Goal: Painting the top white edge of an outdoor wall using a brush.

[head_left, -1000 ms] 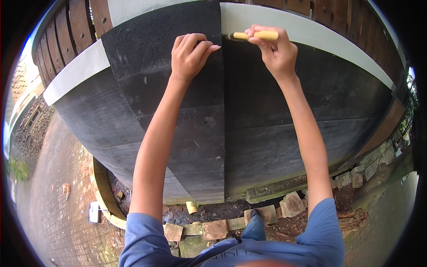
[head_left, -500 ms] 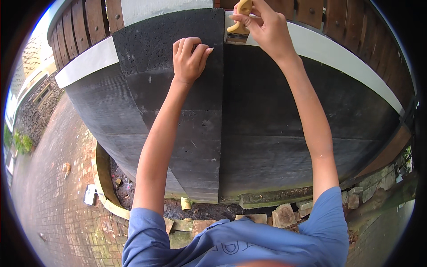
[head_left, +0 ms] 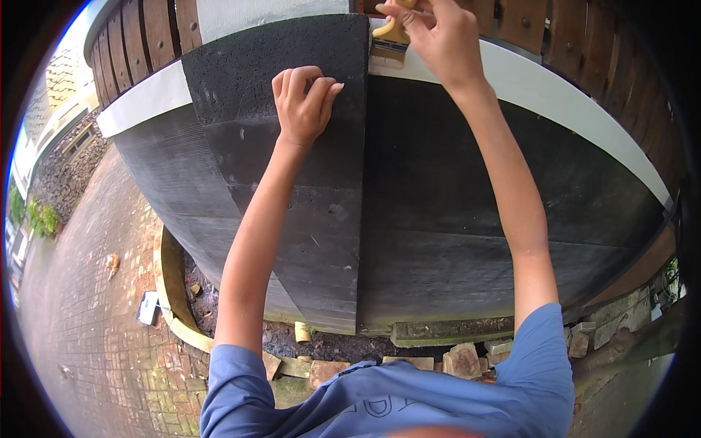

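My right hand (head_left: 442, 45) is raised at the top, its fingers closed around the yellow handle of what looks like a paintbrush (head_left: 393, 33). The brush's lower end is against the white band (head_left: 504, 67) along the wall's top, just right of the black pillar's edge. My left hand (head_left: 303, 106) is in front of the rough upper part of the black pillar (head_left: 321, 157), fingers curled in. The inside of that hand is hidden; whether it touches the pillar I cannot tell.
Brown wooden slats (head_left: 577, 51) stand above the white band on both sides. Below the wall are a soil bed with a curved yellowish edging (head_left: 166, 288), loose stone blocks (head_left: 461, 361) and a short yellow pipe (head_left: 302, 332). Brick paving (head_left: 95, 292) spreads to the left.
My right hand has moved slightly upward with the paintbrush, and more of the brush's lower end shows against the white band. My left hand has shifted a little left and stays curled.
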The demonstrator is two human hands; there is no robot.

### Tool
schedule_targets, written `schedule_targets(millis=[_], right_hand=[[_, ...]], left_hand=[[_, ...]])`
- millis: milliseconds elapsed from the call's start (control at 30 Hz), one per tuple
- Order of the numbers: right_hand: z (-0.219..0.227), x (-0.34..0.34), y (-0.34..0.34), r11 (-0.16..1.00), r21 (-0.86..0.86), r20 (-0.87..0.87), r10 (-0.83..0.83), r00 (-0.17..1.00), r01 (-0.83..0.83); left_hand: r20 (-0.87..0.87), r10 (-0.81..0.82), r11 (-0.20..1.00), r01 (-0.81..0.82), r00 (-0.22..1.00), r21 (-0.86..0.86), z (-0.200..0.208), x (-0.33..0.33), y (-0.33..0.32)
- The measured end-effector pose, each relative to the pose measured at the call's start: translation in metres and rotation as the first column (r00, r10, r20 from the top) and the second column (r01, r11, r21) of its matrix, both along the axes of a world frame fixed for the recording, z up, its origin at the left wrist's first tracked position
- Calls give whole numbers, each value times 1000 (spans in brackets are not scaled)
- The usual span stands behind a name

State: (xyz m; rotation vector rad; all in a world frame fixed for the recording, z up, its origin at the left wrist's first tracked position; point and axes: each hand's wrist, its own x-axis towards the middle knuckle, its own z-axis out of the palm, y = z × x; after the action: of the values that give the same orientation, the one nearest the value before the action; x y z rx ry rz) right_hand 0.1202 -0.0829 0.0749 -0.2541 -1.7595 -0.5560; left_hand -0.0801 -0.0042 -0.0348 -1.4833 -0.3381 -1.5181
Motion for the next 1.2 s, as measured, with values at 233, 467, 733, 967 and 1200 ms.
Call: schedule_targets(millis=[233,467,733,967,1200], right_hand=[[29,-4,-5,995,98,-65,-27,998,33],[45,-14,8,990,139,-125,-3,992,21],[42,8,7,969,240,-152,-28,988,64],[-28,12,9,892,442,-89,-62,994,95],[-91,-2,34,870,491,130,-106,986,29]], left_hand=[[1,1,999,-1,1000,35,3,8,2],[43,-118,993,118,992,15,5,2,6],[112,-72,996,78,991,-48,55,34,-9],[104,-60,998,61,993,-9,57,28,5],[194,125,983,-95,973,-156,63,22,-11]])
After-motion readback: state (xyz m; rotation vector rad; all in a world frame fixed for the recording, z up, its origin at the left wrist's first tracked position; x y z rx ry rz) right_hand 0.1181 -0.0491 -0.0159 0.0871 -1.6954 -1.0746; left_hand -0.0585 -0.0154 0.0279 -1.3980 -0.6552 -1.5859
